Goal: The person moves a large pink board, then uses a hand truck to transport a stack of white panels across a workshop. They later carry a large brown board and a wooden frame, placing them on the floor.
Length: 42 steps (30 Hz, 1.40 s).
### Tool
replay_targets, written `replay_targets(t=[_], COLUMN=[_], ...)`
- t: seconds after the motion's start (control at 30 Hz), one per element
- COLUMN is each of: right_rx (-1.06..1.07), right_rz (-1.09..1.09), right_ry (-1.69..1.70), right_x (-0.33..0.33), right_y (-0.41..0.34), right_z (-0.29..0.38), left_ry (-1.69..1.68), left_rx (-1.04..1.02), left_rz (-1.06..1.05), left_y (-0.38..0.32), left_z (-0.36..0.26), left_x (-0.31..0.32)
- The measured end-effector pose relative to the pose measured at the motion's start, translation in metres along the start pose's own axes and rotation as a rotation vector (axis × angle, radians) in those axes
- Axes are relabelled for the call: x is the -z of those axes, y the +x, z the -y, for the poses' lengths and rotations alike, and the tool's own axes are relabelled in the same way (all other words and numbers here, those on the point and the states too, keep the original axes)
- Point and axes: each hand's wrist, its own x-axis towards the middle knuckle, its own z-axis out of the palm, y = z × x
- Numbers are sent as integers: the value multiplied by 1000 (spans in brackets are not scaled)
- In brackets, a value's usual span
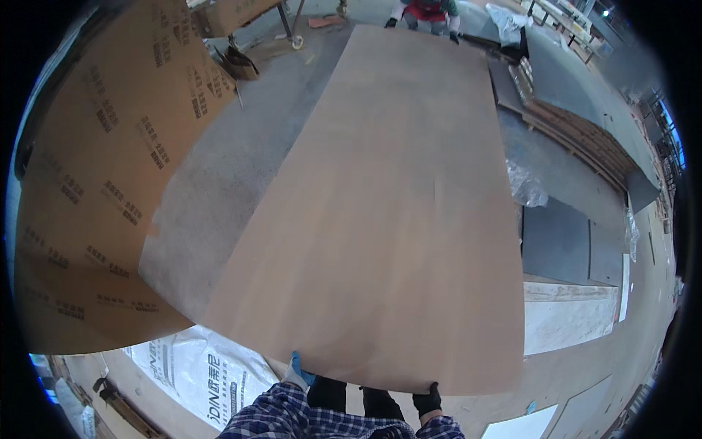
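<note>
A large, thin wood-veneer panel [373, 219] stretches away from me, its near edge at my waist. My left hand [298, 373], in a white and blue work glove, grips that edge left of my legs, the thumb over the top face. In a black glove, my right hand [428, 401] holds the same edge nearer the right corner. The fingers under the panel are hidden. A co-worker [428, 12] in a red apron stands at the far end, dark-gloved hands at the panel's far corners.
A tall sheet of printed brown cardboard [109, 192] stands at left. Printed plastic film [203, 378] lies behind it. At right are a stack of boards [581, 131], grey panels [559, 241] and crumpled clear plastic [526, 186]. A wheeled cart [290, 27] stands at the back left.
</note>
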Motion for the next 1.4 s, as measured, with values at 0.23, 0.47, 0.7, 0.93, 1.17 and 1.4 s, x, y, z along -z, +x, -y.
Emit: replay_targets(t=[0.23, 0.47, 0.7, 0.93, 1.17, 1.4], right_rx=[-38, 59, 356, 124, -88, 13], right_rz=[204, 295, 195, 343, 222, 155], right_ry=[-296, -175, -506, 20, -33, -129], right_x=[52, 23, -90, -111, -162, -242], right_y=[-37, -31, -44, -29, -60, -59], right_z=[9, 35, 84, 116, 173, 184], left_ry=[16, -147, -132, -8, -31, 141], left_rx=[-171, -151, -156, -310, -188, -308], left_rz=[35, -15, 206, 140, 450, 405], left_y=[-68, -94, -56, -99, -153, -145], left_z=[6, 3, -13, -23, -82, -122], left_x=[14, -26, -71, -140, -162, -183])
